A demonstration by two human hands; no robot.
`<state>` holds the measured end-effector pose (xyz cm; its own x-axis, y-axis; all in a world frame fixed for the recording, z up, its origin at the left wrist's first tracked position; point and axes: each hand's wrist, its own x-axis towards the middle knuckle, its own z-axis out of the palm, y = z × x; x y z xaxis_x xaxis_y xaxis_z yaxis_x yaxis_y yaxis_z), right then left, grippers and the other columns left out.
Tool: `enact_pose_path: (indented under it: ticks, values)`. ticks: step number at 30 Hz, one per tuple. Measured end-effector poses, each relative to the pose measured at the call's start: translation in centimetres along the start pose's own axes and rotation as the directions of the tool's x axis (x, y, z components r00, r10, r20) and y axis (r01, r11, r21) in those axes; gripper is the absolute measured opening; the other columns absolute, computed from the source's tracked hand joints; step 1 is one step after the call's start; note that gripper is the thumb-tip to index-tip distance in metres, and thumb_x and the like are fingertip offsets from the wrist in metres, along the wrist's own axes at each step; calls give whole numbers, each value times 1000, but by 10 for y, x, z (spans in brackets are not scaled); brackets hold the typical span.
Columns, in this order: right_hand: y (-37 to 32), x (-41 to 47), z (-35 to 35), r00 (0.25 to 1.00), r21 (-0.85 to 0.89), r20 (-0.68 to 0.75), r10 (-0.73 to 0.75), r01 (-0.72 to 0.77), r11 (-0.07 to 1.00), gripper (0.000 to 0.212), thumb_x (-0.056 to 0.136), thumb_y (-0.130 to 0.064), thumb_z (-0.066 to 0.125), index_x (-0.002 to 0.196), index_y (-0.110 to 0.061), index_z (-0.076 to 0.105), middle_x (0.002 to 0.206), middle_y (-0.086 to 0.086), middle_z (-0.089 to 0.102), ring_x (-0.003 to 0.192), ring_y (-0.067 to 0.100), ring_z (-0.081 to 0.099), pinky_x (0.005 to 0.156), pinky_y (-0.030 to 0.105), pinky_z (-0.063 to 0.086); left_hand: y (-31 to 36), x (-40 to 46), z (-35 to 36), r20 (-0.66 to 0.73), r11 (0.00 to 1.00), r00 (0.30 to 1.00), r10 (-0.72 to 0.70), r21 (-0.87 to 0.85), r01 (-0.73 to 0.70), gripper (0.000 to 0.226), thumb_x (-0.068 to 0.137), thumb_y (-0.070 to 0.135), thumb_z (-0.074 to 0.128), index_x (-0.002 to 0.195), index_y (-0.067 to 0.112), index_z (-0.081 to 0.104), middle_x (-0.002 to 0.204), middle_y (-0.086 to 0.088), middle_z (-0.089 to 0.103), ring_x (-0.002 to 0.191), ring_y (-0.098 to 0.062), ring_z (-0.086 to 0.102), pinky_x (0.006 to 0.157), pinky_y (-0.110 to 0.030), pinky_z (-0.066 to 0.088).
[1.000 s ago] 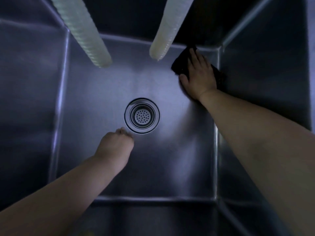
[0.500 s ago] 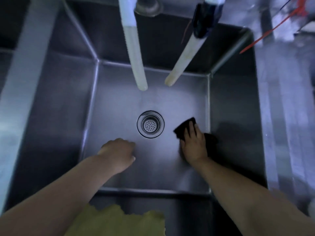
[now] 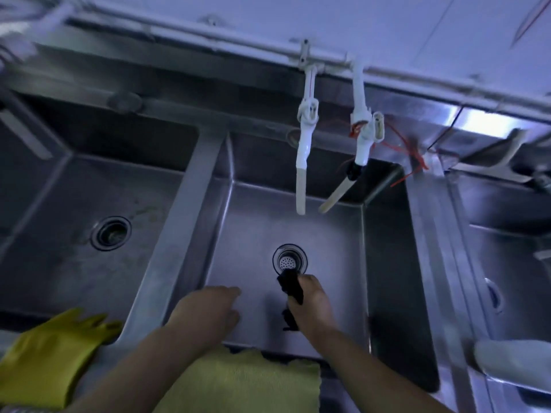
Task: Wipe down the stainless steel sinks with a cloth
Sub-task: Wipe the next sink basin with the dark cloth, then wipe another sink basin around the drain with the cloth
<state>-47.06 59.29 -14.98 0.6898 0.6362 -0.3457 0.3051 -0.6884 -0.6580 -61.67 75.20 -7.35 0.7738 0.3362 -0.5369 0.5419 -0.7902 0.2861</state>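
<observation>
While left hand [image 3: 208, 311] hangs relaxed, right hand [image 3: 311, 305] grip clamps black cloth [image 3: 290, 286] near drain [image 3: 289, 259].

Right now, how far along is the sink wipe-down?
Partly done, as far as one frame shows. The middle sink looks clean around its strainer. In hand: the right hand grips the dark cloth just short of the strainer, while the left hand hangs open. Left: the left sink shows stains near its drain; the sink on the right is mostly out of view.
</observation>
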Motion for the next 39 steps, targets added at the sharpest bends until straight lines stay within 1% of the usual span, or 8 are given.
enact_pose_path:
  ticks: [3, 8, 11, 15, 23, 29, 34, 39]
  values:
    - [-61, -26, 1, 972, 28, -77, -221, 224, 974, 34, 84, -3, 57, 116, -12, 58, 114, 1, 53, 101, 16, 55, 85, 23, 49, 0, -27, -11, -86, 986, 996, -31, -168, 16, 28, 94, 34, 44, 121, 25, 46, 116, 4, 59, 109, -16, 58, 73, -25, 42]
    - [-137, -52, -3, 938, 130, -105, -331, 343, 930, 25, 79, -9, 59, 103, -17, 58, 102, -5, 52, 87, -15, 44, 72, -1, 35, 1, -64, -32, -224, 891, 959, -174, -450, 56, 55, 91, 43, 51, 141, 27, 35, 131, 5, 55, 114, -13, 55, 77, -22, 40]
    - [-159, -64, -13, 899, 155, -102, -427, 438, 885, 28, 82, -11, 57, 109, -18, 57, 107, -6, 52, 87, -10, 47, 73, 1, 37, 5, -82, -50, -279, 778, 925, -257, -627, 27, 36, 85, 44, 59, 116, 29, 53, 102, 13, 62, 88, -5, 59, 66, -18, 42]
    - [-182, -78, -26, 833, 328, 51, -552, 508, 797, 38, 89, -25, 59, 126, -23, 51, 116, -9, 47, 79, 1, 61, 64, 14, 52, 8, -107, -73, -348, 650, 844, -407, -760, 1, 17, 77, 42, 67, 78, 36, 51, 75, 13, 61, 68, 1, 58, 52, -17, 41]
    - [-231, -94, -27, 647, 226, 202, -736, 700, 677, 44, 88, -25, 53, 131, -29, 49, 126, -20, 40, 109, -13, 42, 90, 2, 35, -16, -164, -81, -500, 622, 629, -595, -782, -32, 19, 91, 22, 57, 74, 30, 56, 67, 5, 62, 59, -4, 58, 51, -19, 42]
    - [-281, -109, -6, 671, 448, 95, -735, 630, 634, 13, 85, -14, 66, 87, -23, 57, 104, -21, 56, 96, -1, 59, 82, 15, 50, -54, -215, -82, -540, 557, 474, -695, -822, -121, 23, 93, 17, 54, 75, 31, 57, 69, 7, 61, 64, -5, 58, 57, -31, 47]
    - [-337, -121, 32, 690, 536, 247, -680, 487, 689, 32, 94, -8, 53, 111, -34, 49, 116, -8, 54, 101, -7, 54, 81, 9, 46, -100, -259, -77, -532, 502, 459, -711, -842, -198, 16, 95, 12, 52, 83, 18, 60, 78, -9, 62, 72, -23, 60, 62, -42, 49]
    - [-401, -137, 96, 655, 637, 508, -559, 151, 756, 35, 99, -5, 44, 127, -26, 43, 124, 1, 55, 107, 14, 58, 81, 22, 52, -170, -301, -75, -554, 515, 493, -671, -826, -227, 11, 94, 7, 51, 89, 10, 60, 81, -13, 63, 74, -22, 62, 64, -41, 49]
